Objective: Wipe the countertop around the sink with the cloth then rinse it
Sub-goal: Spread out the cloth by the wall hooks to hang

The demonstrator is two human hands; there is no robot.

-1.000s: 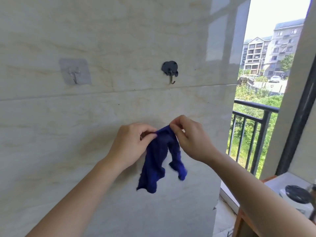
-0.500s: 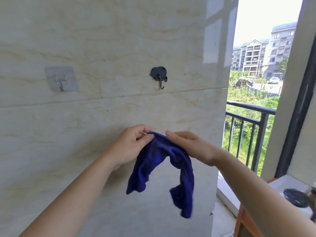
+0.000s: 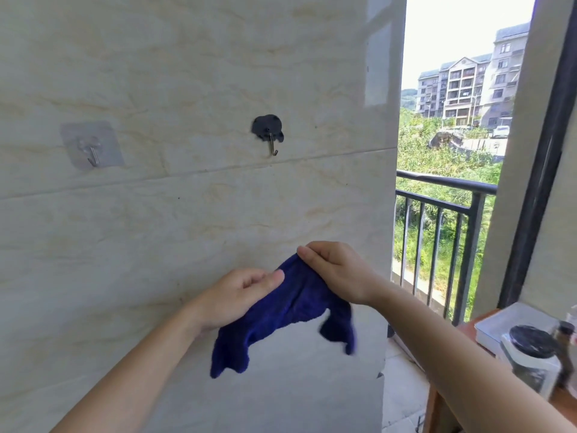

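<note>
Though no sink or tap shows anywhere in the head view, well placed for a start: dark blue cloth (image 3: 290,310) up in mid-air before the cream tiled wall (image 3: 187,229), slung between both hands, two limp corners dangling below. Left hand (image 3: 237,298) gripping the lower-left stretch, thumb pressed onto the fabric, fingers (image 3: 249,281) curled in toward the palm. Right hand (image 3: 337,273) pinching the top edge, fingertips (image 3: 304,253) pressed together on the fold, knuckles uppermost.

Looks like sorting the cloth out before any wiping; opening out or gathering up, hard to call. To do it well: keep both grips on an edge, draw apart until flat, then fold into a neat pad so a broad face meets the countertop. No trailing corners. Wiping and rinsing both judged not yet begun.

Now containers, lower right on the wooden worktop (image 3: 470,325). Clear jar (image 3: 530,354) with a black lid, closed, something dark inside, too blurred to name. Just behind it, white lidded box (image 3: 512,323), contents hidden. Up on the wall, two hooks: clear hook (image 3: 92,145) and black hook (image 3: 268,129).
</note>
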